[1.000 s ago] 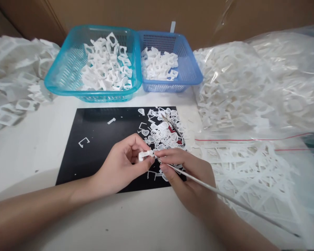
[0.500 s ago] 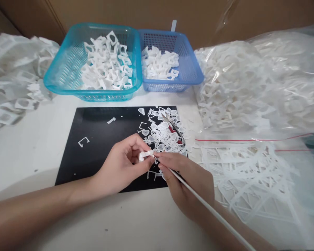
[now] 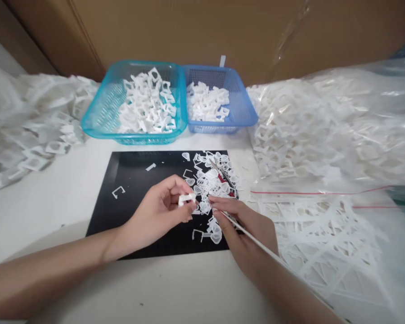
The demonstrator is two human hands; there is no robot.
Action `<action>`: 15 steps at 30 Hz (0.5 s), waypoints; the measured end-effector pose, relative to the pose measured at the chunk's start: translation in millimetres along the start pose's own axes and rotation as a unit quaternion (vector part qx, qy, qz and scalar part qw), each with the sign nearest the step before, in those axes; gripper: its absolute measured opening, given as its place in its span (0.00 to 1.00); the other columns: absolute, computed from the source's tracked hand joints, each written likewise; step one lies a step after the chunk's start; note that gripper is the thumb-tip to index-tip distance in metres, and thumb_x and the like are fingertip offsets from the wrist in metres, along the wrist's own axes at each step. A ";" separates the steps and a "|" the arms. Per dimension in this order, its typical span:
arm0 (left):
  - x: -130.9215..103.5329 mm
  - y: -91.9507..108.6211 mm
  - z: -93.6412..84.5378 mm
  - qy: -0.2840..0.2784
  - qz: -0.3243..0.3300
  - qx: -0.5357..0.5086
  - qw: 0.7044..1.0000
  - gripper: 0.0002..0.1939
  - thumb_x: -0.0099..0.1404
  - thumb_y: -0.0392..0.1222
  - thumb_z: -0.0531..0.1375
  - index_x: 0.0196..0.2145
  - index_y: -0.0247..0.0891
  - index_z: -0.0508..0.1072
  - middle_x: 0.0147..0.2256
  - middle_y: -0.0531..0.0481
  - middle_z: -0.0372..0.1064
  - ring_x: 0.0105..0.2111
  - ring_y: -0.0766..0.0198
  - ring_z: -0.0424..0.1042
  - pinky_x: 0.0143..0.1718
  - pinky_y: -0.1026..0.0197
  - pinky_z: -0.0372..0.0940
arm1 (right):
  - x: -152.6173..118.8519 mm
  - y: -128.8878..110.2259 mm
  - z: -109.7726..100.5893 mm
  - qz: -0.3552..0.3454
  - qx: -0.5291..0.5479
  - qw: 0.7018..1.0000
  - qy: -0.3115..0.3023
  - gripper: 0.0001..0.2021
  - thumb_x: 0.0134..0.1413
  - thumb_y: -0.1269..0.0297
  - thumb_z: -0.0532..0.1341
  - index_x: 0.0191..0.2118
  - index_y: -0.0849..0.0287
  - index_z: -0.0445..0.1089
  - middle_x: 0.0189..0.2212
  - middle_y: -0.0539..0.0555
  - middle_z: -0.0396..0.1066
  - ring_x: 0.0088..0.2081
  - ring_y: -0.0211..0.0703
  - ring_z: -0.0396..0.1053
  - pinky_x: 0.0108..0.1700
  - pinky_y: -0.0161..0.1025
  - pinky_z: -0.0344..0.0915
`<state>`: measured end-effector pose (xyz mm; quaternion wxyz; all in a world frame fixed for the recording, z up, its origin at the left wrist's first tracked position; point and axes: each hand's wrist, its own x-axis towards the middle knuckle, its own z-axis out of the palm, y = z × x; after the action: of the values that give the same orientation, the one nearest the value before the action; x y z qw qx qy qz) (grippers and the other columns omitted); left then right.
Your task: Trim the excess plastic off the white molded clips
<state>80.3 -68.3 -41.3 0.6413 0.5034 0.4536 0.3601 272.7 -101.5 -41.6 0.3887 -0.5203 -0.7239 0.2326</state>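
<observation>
My left hand [image 3: 162, 204] pinches a small white plastic part [image 3: 186, 198] between thumb and fingers, above the black mat [image 3: 121, 211]. Just right of it, my right hand [image 3: 245, 222] is closed on a long thin white rod [image 3: 256, 243], which runs back past my forearm; its tip is partly hidden by the fingers. The rod and the white part are apart. Beyond the hands lies a heap of thin white scraps [image 3: 207, 177], with a red-handled metal tool [image 3: 224, 175] on its right side.
A teal basket [image 3: 135, 136] and a blue basket [image 3: 238, 122] hold white parts at the back. Clear bags [image 3: 324, 130] of parts lie right, above flat white frames [image 3: 327, 247]. More parts [image 3: 37, 130] are piled left.
My right hand and the rod have moved slightly right, away from the white part in my left hand. The view has tilted up, so the baskets and mat appear lower.
</observation>
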 end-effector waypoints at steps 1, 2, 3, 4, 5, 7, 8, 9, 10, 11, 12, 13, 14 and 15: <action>3.8 7.2 -7.1 0.015 0.029 0.018 0.999 0.07 0.62 0.38 0.62 0.34 0.38 0.65 0.29 0.55 0.68 0.24 0.71 0.67 0.26 0.67 0.65 | -0.5 1.9 -0.9 0.012 0.000 1.000 0.005 0.07 0.58 0.70 0.58 0.39 0.55 0.72 0.40 0.53 0.80 0.40 0.43 0.78 0.45 0.40 0.76; 8.8 15.8 -16.1 0.039 0.069 0.050 0.996 0.07 0.62 0.38 0.62 0.34 0.38 0.65 0.30 0.54 0.69 0.25 0.70 0.69 0.27 0.67 0.66 | -0.9 3.8 -1.4 0.021 -0.001 1.000 0.009 0.07 0.58 0.69 0.59 0.40 0.54 0.73 0.40 0.53 0.80 0.40 0.44 0.79 0.46 0.40 0.76; 14.8 25.3 -26.9 0.072 0.118 0.098 0.986 0.08 0.62 0.38 0.62 0.34 0.38 0.65 0.31 0.52 0.70 0.28 0.69 0.70 0.30 0.66 0.67 | -1.1 5.6 -1.6 0.027 -0.003 0.999 0.019 0.07 0.58 0.68 0.59 0.40 0.54 0.73 0.40 0.54 0.80 0.40 0.45 0.79 0.46 0.41 0.76; 21.7 35.5 -39.0 0.110 0.174 0.160 0.965 0.08 0.62 0.38 0.63 0.35 0.38 0.66 0.34 0.50 0.71 0.31 0.66 0.72 0.33 0.64 0.69 | -0.9 7.3 -1.7 0.028 -0.008 0.999 0.028 0.06 0.58 0.67 0.59 0.39 0.54 0.73 0.41 0.54 0.79 0.41 0.46 0.79 0.46 0.42 0.76; 29.2 45.8 -51.7 0.145 0.223 0.236 0.935 0.08 0.61 0.39 0.63 0.37 0.38 0.67 0.37 0.48 0.72 0.36 0.63 0.73 0.38 0.62 0.69 | -0.5 8.9 -1.8 0.027 -0.016 0.999 0.038 0.05 0.58 0.65 0.60 0.38 0.54 0.74 0.42 0.54 0.79 0.42 0.47 0.78 0.46 0.42 0.76; 43.9 65.1 -75.9 0.197 0.278 0.394 0.854 0.13 0.61 0.41 0.62 0.44 0.38 0.69 0.48 0.43 0.71 0.47 0.56 0.72 0.48 0.55 0.68 | 0.8 12.0 -2.8 0.015 -0.035 0.998 0.045 0.05 0.57 0.63 0.60 0.36 0.54 0.74 0.42 0.54 0.79 0.43 0.48 0.78 0.46 0.42 0.76; 49.8 73.0 -86.3 0.188 0.272 0.457 0.826 0.18 0.62 0.43 0.61 0.50 0.38 0.67 0.55 0.40 0.67 0.54 0.52 0.68 0.52 0.51 0.66 | 1.4 13.8 -4.0 0.003 -0.045 0.998 0.043 0.05 0.57 0.62 0.60 0.36 0.54 0.74 0.41 0.53 0.79 0.42 0.48 0.78 0.46 0.42 0.77; 53.9 79.5 -94.9 0.169 0.264 0.510 0.801 0.22 0.63 0.44 0.60 0.54 0.38 0.65 0.61 0.38 0.60 0.59 0.49 0.63 0.55 0.48 0.64 | 1.7 16.1 -5.7 -0.013 -0.056 0.998 0.039 0.05 0.57 0.62 0.61 0.36 0.54 0.74 0.39 0.53 0.80 0.41 0.48 0.79 0.45 0.42 0.77; 56.0 84.1 -102.0 0.148 0.254 0.555 0.778 0.25 0.64 0.46 0.58 0.57 0.37 0.63 0.64 0.36 0.54 0.62 0.47 0.58 0.58 0.44 0.60 | 1.7 19.1 -7.5 -0.020 -0.066 0.997 0.045 0.06 0.57 0.61 0.61 0.36 0.54 0.74 0.39 0.52 0.80 0.40 0.48 0.79 0.43 0.40 0.77; 55.7 86.9 -108.0 0.138 0.250 0.586 0.758 0.26 0.65 0.46 0.57 0.58 0.36 0.62 0.66 0.36 0.50 0.64 0.46 0.53 0.59 0.43 0.57 | 1.3 22.8 -9.4 -0.033 -0.070 0.996 0.050 0.06 0.57 0.60 0.61 0.36 0.54 0.74 0.38 0.52 0.80 0.38 0.47 0.79 0.42 0.38 0.78; 53.1 87.9 -113.4 0.142 0.249 0.608 0.740 0.25 0.65 0.46 0.56 0.58 0.36 0.62 0.67 0.36 0.48 0.65 0.46 0.51 0.61 0.42 0.55 | 0.6 27.3 -10.8 -0.053 -0.070 0.994 0.058 0.06 0.56 0.60 0.61 0.37 0.54 0.74 0.38 0.53 0.80 0.37 0.47 0.80 0.41 0.37 0.78; 48.5 87.4 -119.1 0.156 0.247 0.623 0.725 0.23 0.66 0.45 0.56 0.56 0.37 0.64 0.66 0.38 0.49 0.65 0.47 0.52 0.62 0.43 0.53 | -0.2 32.3 -11.6 -0.072 -0.070 0.993 0.058 0.07 0.55 0.59 0.62 0.37 0.54 0.74 0.38 0.52 0.80 0.36 0.47 0.80 0.40 0.36 0.78; 42.1 85.8 -125.9 0.180 0.241 0.631 0.715 0.20 0.66 0.45 0.56 0.54 0.38 0.67 0.65 0.40 0.53 0.63 0.48 0.55 0.62 0.45 0.53 | -0.9 37.7 -11.4 -0.084 -0.068 0.992 0.059 0.07 0.54 0.59 0.63 0.38 0.53 0.74 0.38 0.52 0.80 0.35 0.46 0.80 0.38 0.34 0.78; 34.4 83.4 -134.3 0.207 0.230 0.637 0.707 0.17 0.65 0.44 0.56 0.50 0.39 0.69 0.62 0.41 0.59 0.61 0.49 0.59 0.61 0.47 0.55 | -1.4 42.9 -10.3 -0.086 -0.063 0.992 0.061 0.09 0.52 0.58 0.65 0.40 0.52 0.74 0.39 0.51 0.79 0.35 0.46 0.80 0.36 0.33 0.78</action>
<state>-35.5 25.7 21.3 -0.0440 0.7936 0.5667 0.2172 305.8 -88.5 -67.8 0.4172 -0.4934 -0.7538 0.1197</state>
